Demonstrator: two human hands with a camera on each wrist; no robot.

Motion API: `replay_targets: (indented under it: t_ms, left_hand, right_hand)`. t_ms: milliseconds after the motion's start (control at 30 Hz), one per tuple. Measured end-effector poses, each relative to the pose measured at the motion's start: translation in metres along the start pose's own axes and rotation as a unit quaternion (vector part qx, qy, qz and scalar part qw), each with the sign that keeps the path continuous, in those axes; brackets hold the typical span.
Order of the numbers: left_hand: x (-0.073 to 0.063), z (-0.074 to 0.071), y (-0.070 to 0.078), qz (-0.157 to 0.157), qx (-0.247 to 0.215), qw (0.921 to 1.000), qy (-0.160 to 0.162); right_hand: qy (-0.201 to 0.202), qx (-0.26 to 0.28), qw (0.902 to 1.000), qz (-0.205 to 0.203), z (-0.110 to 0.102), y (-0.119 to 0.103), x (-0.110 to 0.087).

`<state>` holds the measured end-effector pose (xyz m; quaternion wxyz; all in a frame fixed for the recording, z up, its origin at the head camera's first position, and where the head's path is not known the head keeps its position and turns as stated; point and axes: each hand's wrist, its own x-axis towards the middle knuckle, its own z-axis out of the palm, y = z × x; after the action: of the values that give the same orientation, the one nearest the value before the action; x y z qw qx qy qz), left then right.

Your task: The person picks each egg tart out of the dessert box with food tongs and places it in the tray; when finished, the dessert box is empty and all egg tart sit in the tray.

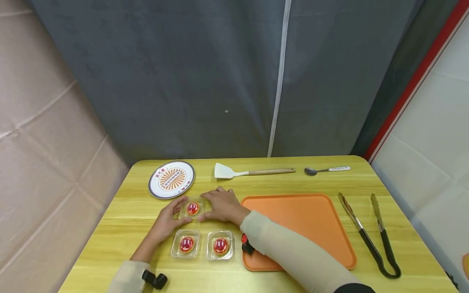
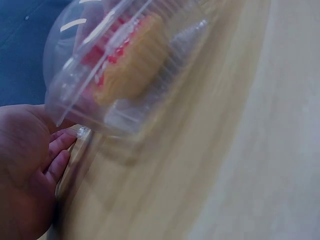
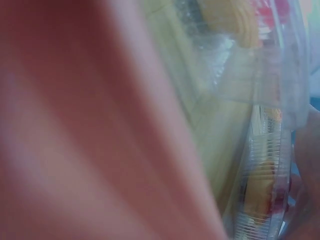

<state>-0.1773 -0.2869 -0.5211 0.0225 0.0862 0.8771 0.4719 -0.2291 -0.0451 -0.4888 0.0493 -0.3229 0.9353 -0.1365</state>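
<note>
Fingers (image 1: 182, 202) of both our hands pinch clear tart box (image 1: 193, 208) from either side, on yellow table (image 1: 121, 211) behind two more boxes (lid looks flimsy); we judge squeezing could pop it, tipping tart

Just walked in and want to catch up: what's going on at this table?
A person sits at a yellow wooden table with both hands on one small clear plastic box holding a red-topped tart. The left hand grips its left side and the right hand its right side. Two more boxed tarts sit closed, nearer the person. An orange tray lies to the right with nothing on it, beside the tongs. A patterned plate, spatula and spoon lie untouched at the far edge.
</note>
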Motion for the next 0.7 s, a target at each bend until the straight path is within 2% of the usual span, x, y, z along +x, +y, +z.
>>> replay_targets:
  t_ms: [700]
  left_hand:
    - [-0.0010,0.0043,-0.0039,0.015,0.014,0.9997,0.014]
  right_hand:
    - [-0.006,-0.005,0.9999,-0.008,0.0008,0.0002,-0.0013]
